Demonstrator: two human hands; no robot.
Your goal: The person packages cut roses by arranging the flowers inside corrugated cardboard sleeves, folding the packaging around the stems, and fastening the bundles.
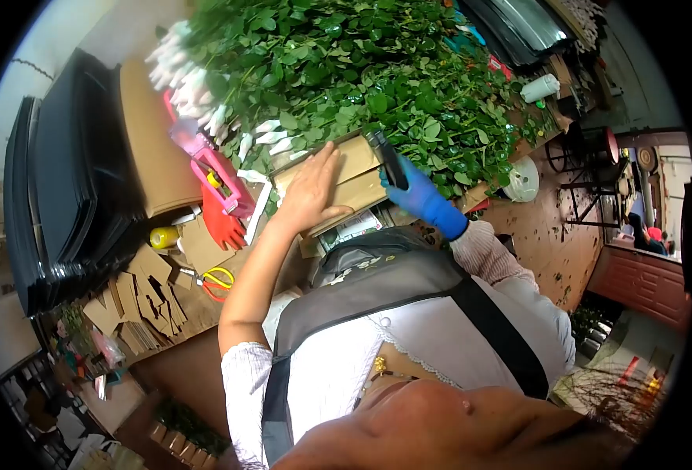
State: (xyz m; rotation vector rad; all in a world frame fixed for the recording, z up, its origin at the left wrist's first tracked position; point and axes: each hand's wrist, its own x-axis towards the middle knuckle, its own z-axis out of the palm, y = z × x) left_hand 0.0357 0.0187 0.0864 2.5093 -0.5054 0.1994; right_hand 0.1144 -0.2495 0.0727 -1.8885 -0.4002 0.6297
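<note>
My bare left hand [312,186] lies flat on a brown cardboard piece [355,159], its fingers stretched out. The cardboard looks folded or boxed, with a seam across it. In a blue glove, my right hand [424,200] is wrapped round a black stapler [393,163]. The stapler's tip is at the right edge of the cardboard; whether it touches is hard to tell. Right behind the cardboard spreads a big heap of leafy green stems [346,74]. White-wrapped ends [185,74] stick out on its left side.
At left stand a pink tape dispenser [222,176], a red glove [221,225], scissors with yellow and red handles [218,282], a yellow tape roll [163,237] and cardboard scraps [146,294]. Black sheets [80,164] lean at far left. A white roll [522,180] sits at right.
</note>
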